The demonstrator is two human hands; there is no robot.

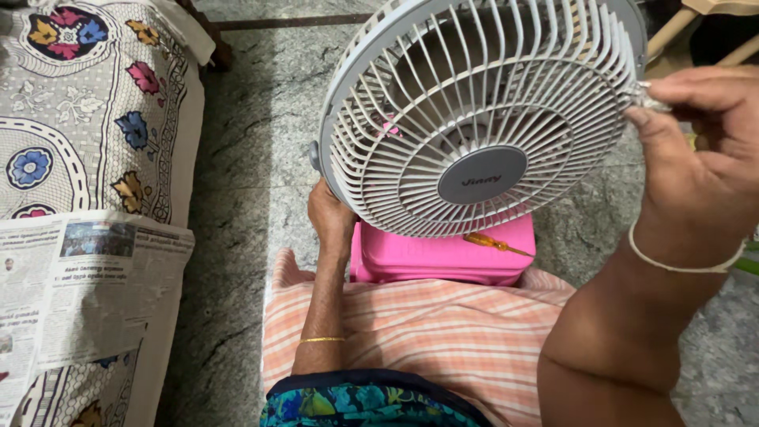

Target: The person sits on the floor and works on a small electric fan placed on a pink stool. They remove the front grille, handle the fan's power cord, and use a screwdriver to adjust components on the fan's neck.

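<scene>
A grey round fan head [474,119] with a ribbed front grille and a grey centre cap stands tilted on a pink plastic box [443,253]. My left hand [328,217] grips the fan's lower left rim from behind. My right hand [700,150] pinches the grille's right edge, with a small metal piece [650,99] between the fingertips. An orange-handled screwdriver [489,242] lies on the pink box under the fan.
My lap is covered by a striped peach cloth [443,332]. A mattress with a floral sheet [87,111] and a spread newspaper [79,292] lies at the left. Grey stone floor [237,198] lies between. Wooden furniture legs [696,24] stand at the top right.
</scene>
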